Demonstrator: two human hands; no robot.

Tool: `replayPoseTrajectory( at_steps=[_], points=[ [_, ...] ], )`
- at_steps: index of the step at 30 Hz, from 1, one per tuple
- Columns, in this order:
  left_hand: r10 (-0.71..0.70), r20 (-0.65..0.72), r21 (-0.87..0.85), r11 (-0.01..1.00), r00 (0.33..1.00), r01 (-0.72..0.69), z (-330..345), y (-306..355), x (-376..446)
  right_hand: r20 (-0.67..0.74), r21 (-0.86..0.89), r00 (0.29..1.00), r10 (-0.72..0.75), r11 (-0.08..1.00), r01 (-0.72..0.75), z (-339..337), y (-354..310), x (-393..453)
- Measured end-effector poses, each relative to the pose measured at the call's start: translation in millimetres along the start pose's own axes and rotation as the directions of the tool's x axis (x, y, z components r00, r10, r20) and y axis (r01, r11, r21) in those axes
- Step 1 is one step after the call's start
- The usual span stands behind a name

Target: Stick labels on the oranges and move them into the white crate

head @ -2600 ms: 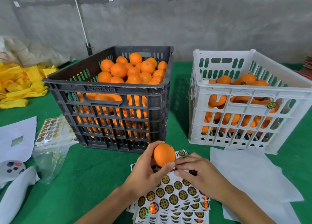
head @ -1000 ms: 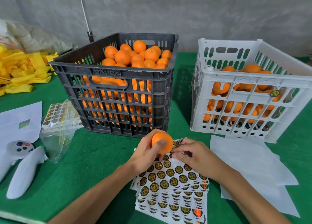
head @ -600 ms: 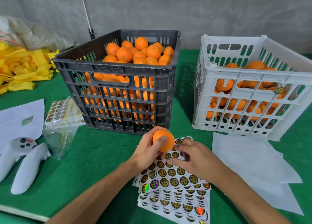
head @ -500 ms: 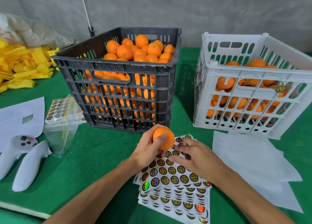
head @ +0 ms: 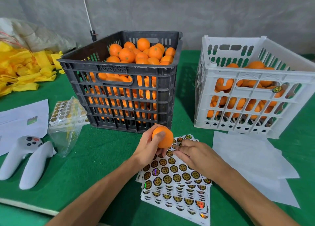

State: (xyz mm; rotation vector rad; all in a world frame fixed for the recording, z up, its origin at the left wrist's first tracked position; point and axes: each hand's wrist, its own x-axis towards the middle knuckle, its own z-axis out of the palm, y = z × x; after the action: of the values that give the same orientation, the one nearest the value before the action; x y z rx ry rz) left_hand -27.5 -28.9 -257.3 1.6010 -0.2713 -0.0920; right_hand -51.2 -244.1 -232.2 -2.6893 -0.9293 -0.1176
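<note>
2 crates, 2 hands

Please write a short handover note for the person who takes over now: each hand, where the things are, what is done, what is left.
Left hand grips one orange above the label sheets; no label shows on it.
Right hand has its fingertips on the top sheet, picking at a label.
Done: labelled oranges lie in the white crate.
Left: label this orange, move it over, then work through the full black crate.

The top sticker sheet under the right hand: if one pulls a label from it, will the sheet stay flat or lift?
The top sticker sheet looks thin, so it would probably flex and lift. It lies on a fanned stack, so it may slide. The right hand on it likely pins it.
</note>
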Motion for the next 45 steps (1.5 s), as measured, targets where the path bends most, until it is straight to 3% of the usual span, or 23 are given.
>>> replayPoseTrajectory(
  at_steps=[4, 17, 24, 27, 30, 38, 45],
  points=[
    [0.000, -0.006, -0.012, 1.000, 1.000, -0.001, 0.2, 2.5, 1.9, 0.032, 0.279, 0.999, 0.041, 0.959, -0.048, -3.7, 9.1, -6.2],
    [-0.035, 0.021, -0.014, 0.999, 0.999, 0.036, -1.4, -0.8, 5.9, -0.013, 0.607, 0.984, 0.177, 0.784, -0.133, 8.7, 20.6, 6.8],
    [-0.039, 0.032, 0.025, 0.999, 0.999, 0.038, 1.7, 1.3, 1.5, -0.023, 0.488, 0.995, 0.101, 0.869, -0.078, 6.4, 19.2, 4.6],
    [-0.020, 0.016, 0.045, 0.999, 1.000, 0.020, 3.6, 4.7, 0.7, -0.010, 0.431, 0.990, 0.138, 0.894, -0.120, 5.2, 15.9, -5.2],
    [-0.010, -0.014, 0.049, 0.999, 1.000, 0.011, 6.0, 7.6, -0.1, -0.050, 0.250, 0.995, 0.084, 0.966, -0.069, 8.6, 11.5, -9.1],
    [-0.001, -0.089, -0.017, 1.000, 0.996, -0.001, 4.0, 4.7, 2.1, -0.091, 0.245, 0.992, 0.087, 0.968, -0.062, 16.8, -0.8, 2.4],
    [0.015, -0.109, 0.015, 1.000, 0.994, -0.013, 4.8, 7.5, 1.4, -0.240, 0.160, 0.969, -0.066, 0.981, 0.107, 15.1, -6.5, 1.6]
  ],
)
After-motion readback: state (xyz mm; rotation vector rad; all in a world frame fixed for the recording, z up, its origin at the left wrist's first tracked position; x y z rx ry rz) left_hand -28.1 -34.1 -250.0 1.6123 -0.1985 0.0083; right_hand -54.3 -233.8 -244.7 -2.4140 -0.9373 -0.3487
